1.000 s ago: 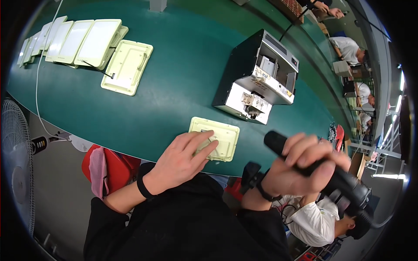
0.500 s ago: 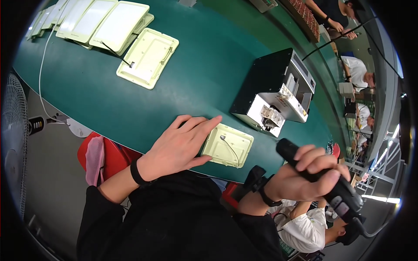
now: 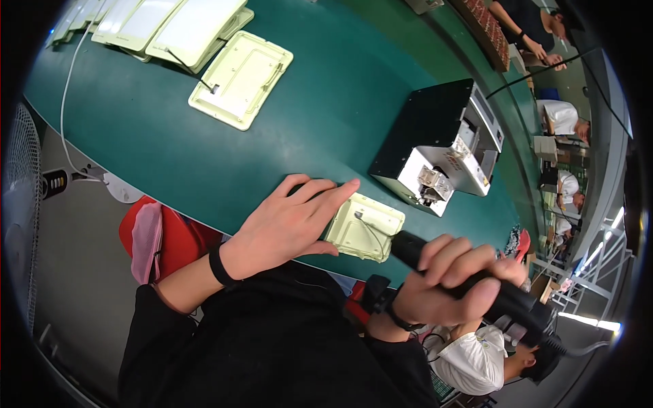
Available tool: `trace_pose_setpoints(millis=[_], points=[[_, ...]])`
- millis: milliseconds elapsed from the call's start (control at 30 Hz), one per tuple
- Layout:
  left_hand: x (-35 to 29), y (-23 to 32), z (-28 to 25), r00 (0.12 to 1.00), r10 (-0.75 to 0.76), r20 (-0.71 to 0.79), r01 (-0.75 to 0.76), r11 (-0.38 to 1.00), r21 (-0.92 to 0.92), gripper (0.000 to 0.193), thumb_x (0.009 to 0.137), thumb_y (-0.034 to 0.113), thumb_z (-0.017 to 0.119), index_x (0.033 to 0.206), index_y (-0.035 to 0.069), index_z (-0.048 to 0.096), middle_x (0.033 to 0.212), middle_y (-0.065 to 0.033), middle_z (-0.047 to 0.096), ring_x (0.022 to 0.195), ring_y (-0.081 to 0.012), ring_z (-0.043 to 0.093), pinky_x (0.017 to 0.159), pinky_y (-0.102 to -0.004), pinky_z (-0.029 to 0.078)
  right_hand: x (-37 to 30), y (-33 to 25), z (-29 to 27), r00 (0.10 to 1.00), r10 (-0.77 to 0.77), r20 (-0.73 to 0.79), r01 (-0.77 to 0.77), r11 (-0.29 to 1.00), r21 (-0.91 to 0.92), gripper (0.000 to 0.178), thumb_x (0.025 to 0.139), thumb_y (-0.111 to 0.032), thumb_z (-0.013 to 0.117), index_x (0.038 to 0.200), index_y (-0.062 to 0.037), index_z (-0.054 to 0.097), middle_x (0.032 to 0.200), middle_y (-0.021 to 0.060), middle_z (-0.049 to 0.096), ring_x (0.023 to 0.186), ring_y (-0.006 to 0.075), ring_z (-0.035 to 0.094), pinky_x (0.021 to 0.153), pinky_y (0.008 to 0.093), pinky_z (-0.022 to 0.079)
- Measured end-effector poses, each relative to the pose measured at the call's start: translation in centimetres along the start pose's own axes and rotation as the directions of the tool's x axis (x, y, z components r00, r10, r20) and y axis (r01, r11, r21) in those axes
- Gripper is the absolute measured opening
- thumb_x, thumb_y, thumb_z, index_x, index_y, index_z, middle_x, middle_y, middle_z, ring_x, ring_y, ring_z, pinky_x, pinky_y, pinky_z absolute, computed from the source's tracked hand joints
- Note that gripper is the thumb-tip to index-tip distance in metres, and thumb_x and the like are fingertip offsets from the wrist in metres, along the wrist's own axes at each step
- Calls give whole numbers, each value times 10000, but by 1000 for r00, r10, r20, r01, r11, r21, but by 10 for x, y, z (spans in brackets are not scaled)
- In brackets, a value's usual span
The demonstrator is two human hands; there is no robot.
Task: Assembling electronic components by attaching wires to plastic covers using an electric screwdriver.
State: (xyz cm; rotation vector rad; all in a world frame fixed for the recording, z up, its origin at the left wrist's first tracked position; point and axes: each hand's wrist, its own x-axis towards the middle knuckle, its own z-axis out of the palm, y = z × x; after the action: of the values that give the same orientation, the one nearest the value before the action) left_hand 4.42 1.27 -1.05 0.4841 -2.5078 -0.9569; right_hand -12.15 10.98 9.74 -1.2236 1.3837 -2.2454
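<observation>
A pale yellow-green plastic housing lies on the table in front of me, its hollow side up, with a thin wire and small connector inside. My left hand braces its left edge, index finger at the far corner and thumb at the near one. My right hand is wrapped around a black corded electric screwdriver. The tool is tilted, its front end at the housing's right side; whether the tip touches cannot be seen. Behind the housing stands a black and silver screw feeder.
Another open housing lies farther back on the green table, next to a row of leaning white-faced panels. A white cable crosses the left side. A red stool and a fan stand at left. Co-workers sit at right.
My right hand has brought the screwdriver left, close to the housing's right edge. My left hand stays on the housing. The whole view has shifted slightly.
</observation>
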Motion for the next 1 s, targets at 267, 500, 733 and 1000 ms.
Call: trace_pose_setpoints(millis=[267, 500, 733, 1000], points=[[-2, -1, 3, 1000, 6, -21, -6, 1000, 0, 1073, 753, 369, 898, 1614, 10, 367, 1353, -91, 645, 1272, -261, 590, 1095, -429, 433, -29, 17, 14, 952, 57, 300, -45, 998, -48, 313, 1081, -311, 626, 1205, -149, 389, 703, 39, 518, 478, 156, 473, 480, 332, 458], [-1, -1, 3, 1000, -12, -25, 12, 1000, -1, 1011, 749, 364, 898, 1572, 20, 421, 1367, -81, 643, 1274, -250, 593, 1094, -422, 436, -31, 25, 17, 956, 80, 281, -64, 996, -67, 307, 1074, -304, 641, 1158, -145, 392, 698, 42, 514, 474, 156, 477, 481, 334, 463], [1, -2, 6, 999, 12, -53, -11, 1000, 7, 904, 730, 347, 914, 1465, 17, 503, 1351, -78, 649, 1260, -237, 596, 1092, -406, 440, -34, 27, 11, 953, 77, 292, -84, 996, 10, 314, 1057, -251, 673, 1155, -124, 403, 720, 73, 544, 521, 180, 521, 510, 353, 485], [3, -3, 4, 998, 25, -58, -25, 1000, 12, 866, 746, 337, 910, 1445, 12, 514, 1382, -81, 641, 1266, -244, 595, 1092, -418, 437, -22, 16, 4, 970, -49, 236, 48, 999, 11, 272, 1069, -279, 643, 1149, -130, 429, 689, 35, 515, 497, 155, 493, 479, 324, 457]])
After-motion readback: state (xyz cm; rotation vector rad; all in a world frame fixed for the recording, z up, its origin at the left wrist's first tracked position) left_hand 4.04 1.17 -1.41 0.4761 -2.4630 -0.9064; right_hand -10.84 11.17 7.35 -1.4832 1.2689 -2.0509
